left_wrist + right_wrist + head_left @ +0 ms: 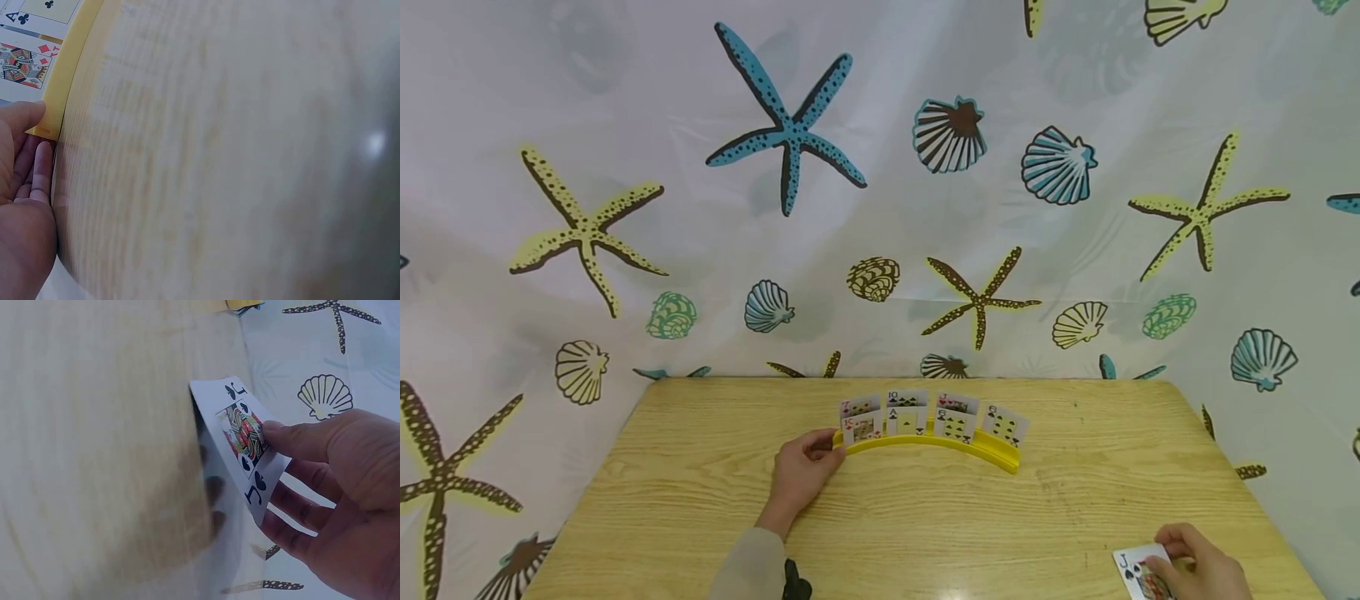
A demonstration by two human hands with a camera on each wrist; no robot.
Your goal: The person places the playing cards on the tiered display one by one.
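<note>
A curved yellow card holder [917,439] stands on the wooden table with two rows of playing cards upright in it. The front row shows a king of diamonds [862,428], an ace of clubs [906,422] and two sixes; behind stand a seven [859,406], a ten [907,398] and a jack [957,403]. My left hand [805,471] grips the holder's left end, thumb on the front and fingers beneath in the left wrist view. At the lower right, my right hand [1206,567] pinches a jack of spades [240,434], face up and tilted, between thumb and fingers.
The wooden table [700,500] has its far edge against a hanging cloth [880,225] printed with starfish and shells. The cloth also runs down along both sides of the table. A dark object [796,582] shows beside the left sleeve [748,567].
</note>
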